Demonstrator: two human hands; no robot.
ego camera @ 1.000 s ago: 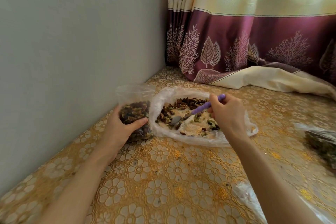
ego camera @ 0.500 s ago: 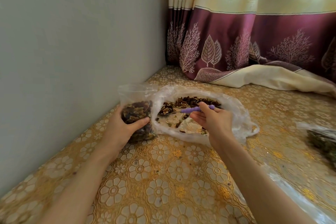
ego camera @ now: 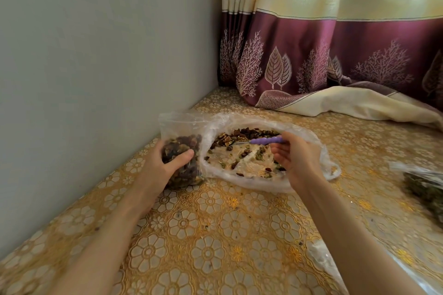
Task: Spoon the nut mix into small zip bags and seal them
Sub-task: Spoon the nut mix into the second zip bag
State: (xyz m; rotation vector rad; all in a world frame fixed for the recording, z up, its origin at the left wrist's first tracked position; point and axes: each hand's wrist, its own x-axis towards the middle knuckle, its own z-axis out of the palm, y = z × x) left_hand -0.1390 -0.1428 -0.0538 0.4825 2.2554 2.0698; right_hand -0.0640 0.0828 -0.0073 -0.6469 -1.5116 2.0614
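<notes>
A small clear zip bag (ego camera: 182,148), its mouth open at the top and its lower part filled with dark nut mix, stands upright on the table. My left hand (ego camera: 165,165) grips it round the lower part. To its right lies a large crumpled plastic bag (ego camera: 306,136), spread open, with the loose nut mix (ego camera: 239,139) heaped along its far side. My right hand (ego camera: 294,160) holds a spoon with a purple handle (ego camera: 266,140) level over this bag. The spoon's bowl reaches left into the heap of nuts and is hard to make out.
A grey wall runs close along the left. A maroon and cream curtain (ego camera: 335,60) hangs behind and pools on the gold flower-patterned tablecloth (ego camera: 215,235). Another bag with greenish contents (ego camera: 422,187) lies at the right edge. Clear plastic (ego camera: 323,261) lies near my right forearm.
My right hand has turned palm-up and shifted the spoon from the middle of the large bag to the nut heap on its far left side. The left hand keeps its grip on the zip bag.
</notes>
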